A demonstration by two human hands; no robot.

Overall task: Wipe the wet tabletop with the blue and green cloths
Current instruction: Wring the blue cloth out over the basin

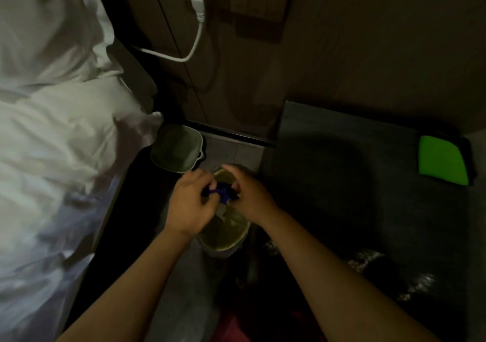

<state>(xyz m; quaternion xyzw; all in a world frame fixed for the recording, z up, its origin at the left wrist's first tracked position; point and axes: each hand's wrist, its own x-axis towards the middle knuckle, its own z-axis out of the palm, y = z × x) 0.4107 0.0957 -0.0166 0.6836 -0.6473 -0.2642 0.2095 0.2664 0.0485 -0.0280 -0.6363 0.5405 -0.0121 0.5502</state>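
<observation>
- Left hand and right hand both clamped on bunched blue cloth, over yellow-green bucket.
- Green cloth flat on dark desk, far right.
- White bed left; dim room.

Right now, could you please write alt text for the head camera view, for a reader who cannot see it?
Both hands, left hand and right hand, grip a bunched blue cloth over a green bucket on the floor. A green cloth lies on the dark tabletop at right; white bedding fills the left.
</observation>
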